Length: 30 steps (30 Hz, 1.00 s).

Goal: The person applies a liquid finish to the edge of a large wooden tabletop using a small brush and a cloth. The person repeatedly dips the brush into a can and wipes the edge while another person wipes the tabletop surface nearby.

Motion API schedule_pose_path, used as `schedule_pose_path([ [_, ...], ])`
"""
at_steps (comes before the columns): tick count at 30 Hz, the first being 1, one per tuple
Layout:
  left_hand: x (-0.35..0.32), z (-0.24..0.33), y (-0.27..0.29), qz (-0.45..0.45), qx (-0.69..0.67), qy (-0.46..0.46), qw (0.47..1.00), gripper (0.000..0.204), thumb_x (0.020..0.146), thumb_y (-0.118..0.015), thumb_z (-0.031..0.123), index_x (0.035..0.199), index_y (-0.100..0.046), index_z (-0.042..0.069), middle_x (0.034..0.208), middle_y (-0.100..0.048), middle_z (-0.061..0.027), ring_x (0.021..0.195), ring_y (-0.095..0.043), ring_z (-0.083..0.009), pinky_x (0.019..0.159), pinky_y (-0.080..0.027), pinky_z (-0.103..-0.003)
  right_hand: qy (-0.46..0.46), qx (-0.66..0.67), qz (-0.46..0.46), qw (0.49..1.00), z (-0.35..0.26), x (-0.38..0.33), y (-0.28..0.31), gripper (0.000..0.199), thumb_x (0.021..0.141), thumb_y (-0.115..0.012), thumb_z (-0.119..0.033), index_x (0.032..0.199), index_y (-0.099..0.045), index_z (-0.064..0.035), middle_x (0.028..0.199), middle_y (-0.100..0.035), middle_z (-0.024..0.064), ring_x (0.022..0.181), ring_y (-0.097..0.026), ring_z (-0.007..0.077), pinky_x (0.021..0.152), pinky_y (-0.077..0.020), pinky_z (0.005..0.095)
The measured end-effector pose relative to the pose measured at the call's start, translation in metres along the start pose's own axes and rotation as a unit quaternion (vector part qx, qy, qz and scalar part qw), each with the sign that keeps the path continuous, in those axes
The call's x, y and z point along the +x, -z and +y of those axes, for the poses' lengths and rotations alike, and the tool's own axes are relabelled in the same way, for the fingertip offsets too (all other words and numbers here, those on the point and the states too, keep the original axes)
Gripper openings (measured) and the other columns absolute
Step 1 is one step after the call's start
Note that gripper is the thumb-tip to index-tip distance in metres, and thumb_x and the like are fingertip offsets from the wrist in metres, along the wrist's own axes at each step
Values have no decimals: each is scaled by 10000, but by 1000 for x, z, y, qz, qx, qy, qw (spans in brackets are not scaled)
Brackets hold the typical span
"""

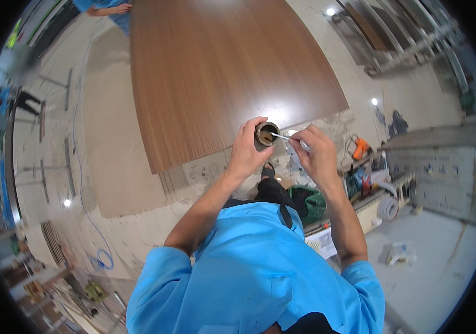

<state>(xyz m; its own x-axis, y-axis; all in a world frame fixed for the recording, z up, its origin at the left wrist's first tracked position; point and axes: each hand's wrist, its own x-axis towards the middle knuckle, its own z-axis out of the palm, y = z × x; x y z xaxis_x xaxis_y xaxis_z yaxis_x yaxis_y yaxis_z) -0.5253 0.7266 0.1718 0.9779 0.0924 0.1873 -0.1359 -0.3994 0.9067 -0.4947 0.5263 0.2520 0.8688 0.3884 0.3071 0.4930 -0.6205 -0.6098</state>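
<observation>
My left hand (246, 155) is wrapped round a small open can (259, 146) with a dirty rim and brown stuff inside. Pinched in my right hand (318, 155) is a thin pale rod-like tool (283, 137) with a lighter handle end; its exact kind is unclear. The tool's far tip reaches into the can's mouth. Both hands are in front of my body, by the near edge of a large brown wood-grain panel (232, 72). That panel stretches away from me, and light glares off its near right part.
At the panel's far left corner is another person's hand (121, 8). An orange power tool (361, 148) lies right of my hands, beside a cluttered bench (369, 183). A blue hose (85, 206) runs along the floor at left. Metal racks (399, 50) stand at far right.
</observation>
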Motion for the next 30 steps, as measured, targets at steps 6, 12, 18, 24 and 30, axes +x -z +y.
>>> schedule_pose_path([
  [6,-21,-13,11,-79,-20,-56,995,665,760,-850,70,1365,-576,34,1311,-665,-182,1244,-661,-340,1061,-521,-411,-43,-54,59,996,-28,-52,-25,136,866,-801,-49,975,-725,-76,879,-631,91,773,-667,306,650,-512,416],
  [12,-42,-2,1,-139,-22,-33,990,672,752,-844,62,1366,-574,35,1303,-657,-178,1231,-659,-348,1048,-530,-410,-71,-76,92,990,-39,-89,-20,136,863,-800,-51,960,-709,-79,891,-621,84,794,-665,298,635,-504,415],
  [18,-36,12,-32,-136,-19,-64,988,660,746,-841,52,1354,-586,34,1285,-671,-176,1200,-676,-332,1041,-533,-403,-74,-75,114,988,-15,-106,3,119,869,-785,-45,946,-704,-85,882,-618,83,786,-665,296,632,-505,417],
  [24,-25,33,-69,-151,-19,-62,986,639,766,-846,60,1347,-583,27,1276,-687,-168,1200,-690,-311,1035,-535,-386,-87,-58,120,987,16,-116,33,135,851,-778,-29,943,-699,-87,880,-617,81,791,-666,296,627,-502,422],
  [30,-18,43,-106,-161,-16,-51,985,629,775,-838,54,1349,-582,33,1306,-682,-155,1218,-684,-297,1046,-529,-387,-94,-55,119,987,48,-121,53,145,842,-772,-31,945,-685,-85,884,-615,82,803,-664,305,639,-505,427],
])
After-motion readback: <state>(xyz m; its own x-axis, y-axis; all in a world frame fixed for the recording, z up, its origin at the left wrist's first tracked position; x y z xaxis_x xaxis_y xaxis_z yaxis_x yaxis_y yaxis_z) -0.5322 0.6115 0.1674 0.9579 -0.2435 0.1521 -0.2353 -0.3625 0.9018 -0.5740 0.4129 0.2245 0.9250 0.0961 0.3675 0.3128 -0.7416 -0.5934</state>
